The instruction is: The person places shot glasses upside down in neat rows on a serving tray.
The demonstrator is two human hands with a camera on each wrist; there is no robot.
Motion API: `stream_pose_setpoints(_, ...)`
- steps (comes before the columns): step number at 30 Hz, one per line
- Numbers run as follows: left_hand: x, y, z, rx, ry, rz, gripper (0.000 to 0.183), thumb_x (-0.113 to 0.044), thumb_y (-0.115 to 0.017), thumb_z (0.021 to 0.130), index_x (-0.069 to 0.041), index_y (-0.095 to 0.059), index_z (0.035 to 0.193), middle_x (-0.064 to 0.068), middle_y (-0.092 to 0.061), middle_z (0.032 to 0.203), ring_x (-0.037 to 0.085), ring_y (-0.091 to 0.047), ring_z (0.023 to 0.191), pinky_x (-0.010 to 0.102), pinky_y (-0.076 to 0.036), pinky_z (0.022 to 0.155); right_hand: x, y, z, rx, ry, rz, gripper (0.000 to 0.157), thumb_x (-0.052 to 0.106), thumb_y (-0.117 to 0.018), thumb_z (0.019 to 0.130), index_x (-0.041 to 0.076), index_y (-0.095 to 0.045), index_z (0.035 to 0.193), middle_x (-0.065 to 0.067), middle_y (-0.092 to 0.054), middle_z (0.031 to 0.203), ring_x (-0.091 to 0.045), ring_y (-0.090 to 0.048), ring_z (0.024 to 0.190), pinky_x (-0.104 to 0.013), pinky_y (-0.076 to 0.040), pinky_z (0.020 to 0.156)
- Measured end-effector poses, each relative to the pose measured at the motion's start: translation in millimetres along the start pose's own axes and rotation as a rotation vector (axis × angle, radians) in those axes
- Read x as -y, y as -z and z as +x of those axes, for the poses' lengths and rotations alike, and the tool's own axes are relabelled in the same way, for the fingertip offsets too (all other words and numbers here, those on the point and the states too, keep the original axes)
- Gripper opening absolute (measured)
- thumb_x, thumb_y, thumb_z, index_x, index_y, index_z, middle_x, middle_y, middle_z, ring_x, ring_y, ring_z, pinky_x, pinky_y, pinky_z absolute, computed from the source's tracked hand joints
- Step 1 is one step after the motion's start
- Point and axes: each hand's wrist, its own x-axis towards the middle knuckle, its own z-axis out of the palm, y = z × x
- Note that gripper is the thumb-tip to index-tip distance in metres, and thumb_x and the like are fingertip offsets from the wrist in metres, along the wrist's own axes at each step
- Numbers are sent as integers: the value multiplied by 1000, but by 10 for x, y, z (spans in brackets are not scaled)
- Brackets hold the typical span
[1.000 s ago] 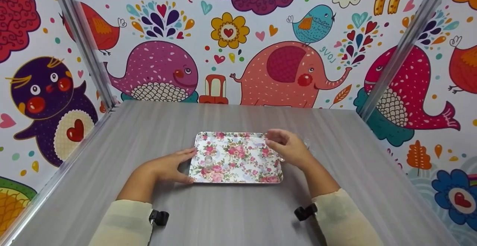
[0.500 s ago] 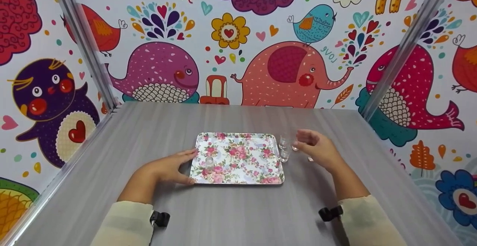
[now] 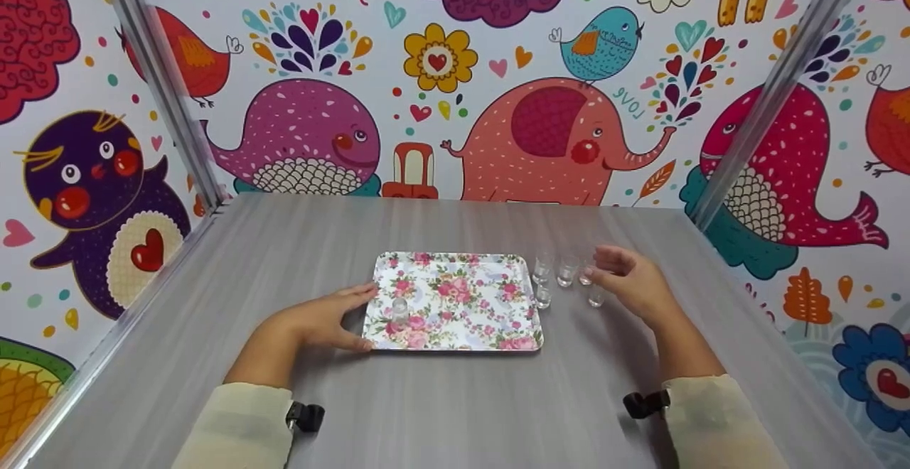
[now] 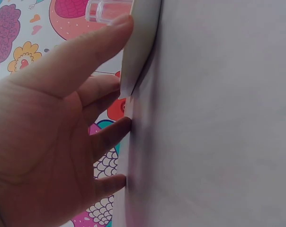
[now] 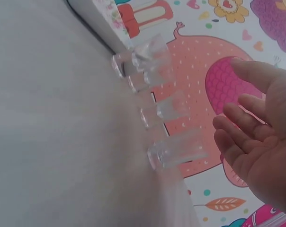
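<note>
A floral tray (image 3: pixel 455 320) with pink roses lies on the table. One small clear shot glass (image 3: pixel 400 310) stands on its left part. At the tray's left edge is my left hand (image 3: pixel 316 320), thumb and index finger touching the rim (image 4: pixel 140 47) while other fingertips meet the tabletop. Several more clear glasses (image 3: pixel 566 272) stand on the table just right of the tray. Beside the rightmost of them my right hand (image 3: pixel 636 288) hovers with loosely bent fingers. In the right wrist view, a gap shows between those fingers and the nearest glass (image 5: pixel 176 151).
The grey wood-grain table (image 3: pixel 455 412) reaches back to a wall (image 3: pixel 441 114) printed with cartoon animals. Metal posts (image 3: pixel 771 92) stand at the table's rear corners. A black wrist mount (image 3: pixel 306 417) sits on each sleeve.
My right hand has moved right, from above the tray's right edge to the far side of the glasses, uncovering them. My left hand and the glass on the tray stay put.
</note>
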Motion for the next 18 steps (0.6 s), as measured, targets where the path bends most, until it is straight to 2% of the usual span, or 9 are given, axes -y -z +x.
stream_pose_setpoints(8, 10, -4, -2, -8, 6, -6, 105, -43, -89, 87, -14, -32, 170, 7, -24, 180, 43, -20, 166, 67, -21, 131, -93, 42, 59, -21, -44, 5, 97, 70, -82, 82, 19, -51, 158, -12, -55, 161, -33, -55, 146, -52, -49, 121)
stream_pose_setpoints(13, 8, 1, 0, -5, 5, -3, 105, -43, -89, 87, -15, -32, 170, 7, -24, 180, 42, -19, 167, 66, -21, 132, -146, 55, 62, -6, -79, -10, 91, 62, -84, 85, 17, -51, 157, -14, -54, 160, -34, -54, 144, -51, -48, 122)
stream_pose_setpoints(18, -2, -1, -1, 3, -4, -2, 105, -43, -89, 87, -13, -31, 170, 9, -23, 180, 43, -20, 166, 67, -22, 131, -244, 59, 74, 23, -103, -46, 91, 62, -84, 85, 15, -52, 155, -14, -58, 155, -33, -56, 140, -52, -48, 121)
